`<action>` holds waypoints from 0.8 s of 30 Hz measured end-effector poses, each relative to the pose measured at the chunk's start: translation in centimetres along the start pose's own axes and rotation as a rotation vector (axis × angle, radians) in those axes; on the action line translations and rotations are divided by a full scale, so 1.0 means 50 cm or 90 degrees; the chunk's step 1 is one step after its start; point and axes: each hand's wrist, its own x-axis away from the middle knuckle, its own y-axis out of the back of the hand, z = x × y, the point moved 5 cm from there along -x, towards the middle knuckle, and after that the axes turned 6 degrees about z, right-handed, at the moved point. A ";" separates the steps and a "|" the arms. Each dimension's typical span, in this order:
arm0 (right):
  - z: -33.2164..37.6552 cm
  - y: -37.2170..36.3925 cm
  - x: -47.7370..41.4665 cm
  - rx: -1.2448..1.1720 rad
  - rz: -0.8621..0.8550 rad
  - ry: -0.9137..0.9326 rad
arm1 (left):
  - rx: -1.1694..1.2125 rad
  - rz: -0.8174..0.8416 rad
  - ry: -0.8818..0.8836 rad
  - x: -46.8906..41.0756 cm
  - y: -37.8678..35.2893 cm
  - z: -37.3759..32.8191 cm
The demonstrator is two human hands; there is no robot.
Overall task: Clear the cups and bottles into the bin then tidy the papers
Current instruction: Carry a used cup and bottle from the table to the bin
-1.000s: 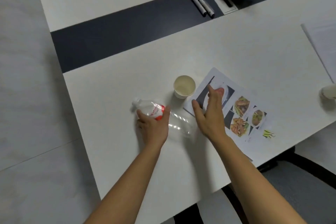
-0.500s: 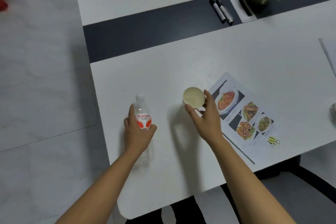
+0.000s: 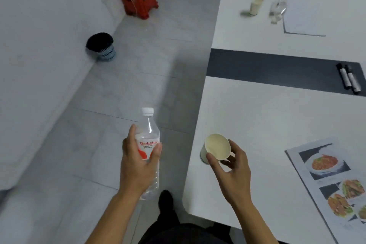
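The left hand [image 3: 138, 164] is closed around the middle of a clear plastic bottle [image 3: 149, 144], fingers and thumb wrapped over the red and white label. The bottle is upright, capped, and held out over the floor, to the left of the white table [image 3: 267, 115]. It appears empty or nearly so, so it should be light. Thin walls of this kind flex under pressure; the label band is the best place to hold it, as the ribbed lower section may buckle and slip.

The right hand [image 3: 231, 168] grips a paper cup [image 3: 216, 147] by its side wall, thumb on one side and fingertips on the other, above the near corner of the table. The cup is tilted with its mouth toward the camera and looks empty. It is very light and soft-walled; a firm squeeze would crush it, so light pressure near the stiffer rim is advised.

The bin [image 3: 102, 47], lined in black, stands on the floor against the wall, well apart from both hands. 1 more cup [image 3: 256, 6] and 1 more clear bottle [image 3: 278, 9] remain on the far end of the table beside a blank sheet [image 3: 316, 16]. A printed food sheet [image 3: 336, 184] lies on the near end, right of the hand holding the cup.
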 end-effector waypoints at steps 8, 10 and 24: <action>0.169 -0.357 -0.012 0.020 0.045 0.133 | 0.132 -0.124 -0.050 -0.111 0.329 0.179; 0.202 -0.464 -0.020 0.005 0.055 0.143 | 0.127 -0.127 -0.057 -0.143 0.417 0.228; 0.364 -0.918 -0.267 0.040 0.102 0.150 | 0.241 -0.266 -0.019 -0.542 0.705 0.413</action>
